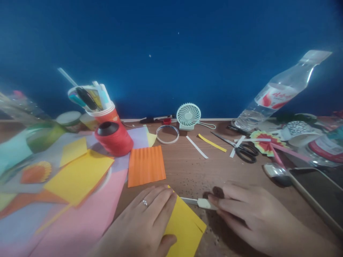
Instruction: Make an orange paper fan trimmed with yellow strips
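Observation:
My left hand (pixel 148 217), a ring on one finger, lies flat on a sheet of yellow paper (pixel 184 225) near the table's front edge. Small dark slits show near the paper's right corner. My right hand (pixel 246 210) is closed on the pale handle of a craft knife (pixel 205 203). Its thin blade points left and reaches the paper's upper edge, close to my left fingertips. Whether the blade lies under the paper or only beside it, I cannot tell. Beyond my left hand lies a pleated orange paper (pixel 147 166).
Left are coloured sheets (pixel 80 175), a red thread spool (pixel 114 139) and a pen cup (pixel 104 113). Behind stand a small fan (pixel 188 116) and a tape ring (pixel 167 134). Scissors (pixel 246 152), paper strips (pixel 211 142), a bottle (pixel 276 94) and a phone (pixel 318 196) lie right.

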### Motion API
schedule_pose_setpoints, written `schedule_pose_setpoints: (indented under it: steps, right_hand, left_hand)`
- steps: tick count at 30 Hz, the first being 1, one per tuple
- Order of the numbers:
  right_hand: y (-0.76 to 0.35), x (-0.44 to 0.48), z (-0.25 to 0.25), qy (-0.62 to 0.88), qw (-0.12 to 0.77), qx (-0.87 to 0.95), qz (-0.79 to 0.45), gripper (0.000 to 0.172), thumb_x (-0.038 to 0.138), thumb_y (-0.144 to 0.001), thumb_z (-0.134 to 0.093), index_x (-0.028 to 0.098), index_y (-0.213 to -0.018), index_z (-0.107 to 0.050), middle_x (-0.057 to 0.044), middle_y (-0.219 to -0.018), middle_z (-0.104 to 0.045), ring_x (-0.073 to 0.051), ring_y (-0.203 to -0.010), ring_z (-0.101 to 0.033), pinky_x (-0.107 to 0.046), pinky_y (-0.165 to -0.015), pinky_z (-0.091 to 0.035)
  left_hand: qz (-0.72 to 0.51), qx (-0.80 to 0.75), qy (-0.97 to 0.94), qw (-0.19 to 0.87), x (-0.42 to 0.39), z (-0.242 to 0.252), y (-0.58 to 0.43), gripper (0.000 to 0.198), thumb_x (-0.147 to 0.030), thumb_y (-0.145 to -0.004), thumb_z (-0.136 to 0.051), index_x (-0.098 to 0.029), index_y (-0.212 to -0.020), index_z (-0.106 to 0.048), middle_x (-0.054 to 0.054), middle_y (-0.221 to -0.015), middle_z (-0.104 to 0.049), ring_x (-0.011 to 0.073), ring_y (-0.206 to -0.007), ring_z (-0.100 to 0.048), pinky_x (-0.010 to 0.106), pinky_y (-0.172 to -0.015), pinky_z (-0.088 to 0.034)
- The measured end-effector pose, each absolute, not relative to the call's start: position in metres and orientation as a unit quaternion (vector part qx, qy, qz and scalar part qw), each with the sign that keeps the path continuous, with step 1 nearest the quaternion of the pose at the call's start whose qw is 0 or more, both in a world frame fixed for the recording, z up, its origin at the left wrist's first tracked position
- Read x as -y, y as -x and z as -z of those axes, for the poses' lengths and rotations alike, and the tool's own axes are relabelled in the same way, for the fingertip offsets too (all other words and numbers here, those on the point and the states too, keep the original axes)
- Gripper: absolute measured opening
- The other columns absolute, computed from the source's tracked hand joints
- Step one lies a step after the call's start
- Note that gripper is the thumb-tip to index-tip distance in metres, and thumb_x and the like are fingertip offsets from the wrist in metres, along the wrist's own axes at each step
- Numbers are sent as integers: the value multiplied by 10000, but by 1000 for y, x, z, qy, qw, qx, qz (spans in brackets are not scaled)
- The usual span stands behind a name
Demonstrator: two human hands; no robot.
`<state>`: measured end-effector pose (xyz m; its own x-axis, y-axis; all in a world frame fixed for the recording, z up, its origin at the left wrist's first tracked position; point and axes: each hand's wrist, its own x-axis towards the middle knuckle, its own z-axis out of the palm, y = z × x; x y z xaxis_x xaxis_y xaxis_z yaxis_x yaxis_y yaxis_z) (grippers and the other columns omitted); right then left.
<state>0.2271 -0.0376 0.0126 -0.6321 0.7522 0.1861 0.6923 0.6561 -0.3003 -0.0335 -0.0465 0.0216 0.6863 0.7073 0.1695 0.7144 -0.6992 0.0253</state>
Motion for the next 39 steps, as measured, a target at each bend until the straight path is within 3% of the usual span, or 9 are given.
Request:
schedule_pose_setpoints:
  steps: [6, 23, 29, 39]
  right_hand:
    - [-228, 37, -12, 404, 146, 898, -98, 239, 150, -864, -394, 190, -893, -628, -3, -643, -493, -102, -548, -455, -243, -487, -289]
    - [-221, 35, -13, 402, 150, 900, -82, 255, 154, -870, -385, 177, -803, -630, 1, -626, -470, -95, -517, -437, -243, -467, -266]
    - [-221, 34, -10, 408, 151, 896, -92, 254, 166, -875, -385, 180, -784, -622, 4, -625, -457, -94, -518, -433, -242, -471, -267]
    - [-217, 33, -10, 411, 163, 893, -90, 234, 161, -867, -402, 185, -761, -609, 12, -616, -448, -92, -513, -424, -246, -470, -261]
  left_hand:
    - [108, 380, 918, 42, 44, -19, 37, 416, -369, -757, -555, -171, -1123, -557, 43, -1129, -619, 227, -1038, -544, 354, -893, -449]
    - [95, 388, 917, 24, 44, -27, 33, 444, -395, -764, -548, -165, -1144, -541, 48, -1122, -620, 229, -1031, -540, 362, -895, -430]
    - [71, 367, 927, 32, 40, -23, 34, 363, -416, -796, -507, -245, -1111, -564, 49, -1153, -600, 265, -1059, -526, 418, -853, -443]
    - [61, 368, 927, 25, 42, -24, 36, 358, -423, -801, -506, -246, -1107, -564, 76, -1145, -590, 284, -1054, -519, 435, -850, -432]
